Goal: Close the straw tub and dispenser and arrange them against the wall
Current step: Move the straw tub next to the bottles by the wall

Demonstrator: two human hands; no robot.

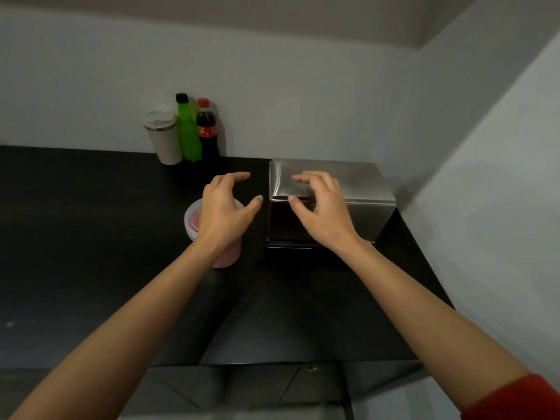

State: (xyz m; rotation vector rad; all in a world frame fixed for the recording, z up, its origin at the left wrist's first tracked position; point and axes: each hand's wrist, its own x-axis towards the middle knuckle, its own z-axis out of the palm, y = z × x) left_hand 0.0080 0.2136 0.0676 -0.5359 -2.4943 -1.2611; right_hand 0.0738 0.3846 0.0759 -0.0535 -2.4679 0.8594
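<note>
Head view: the left hand hovers above the lidded pink straw tub, fingers spread and curled, gripping nothing; contact with the lid cannot be confirmed. The tub stands on the black counter, just left of the steel dispenser. The right hand, fingers apart and empty, is poised over the dispenser's front left edge. The dispenser sits against the back wall.

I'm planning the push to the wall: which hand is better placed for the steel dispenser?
Right hand: it hovers open over the steel dispenser, while the left hand is over the pink tub.
</note>
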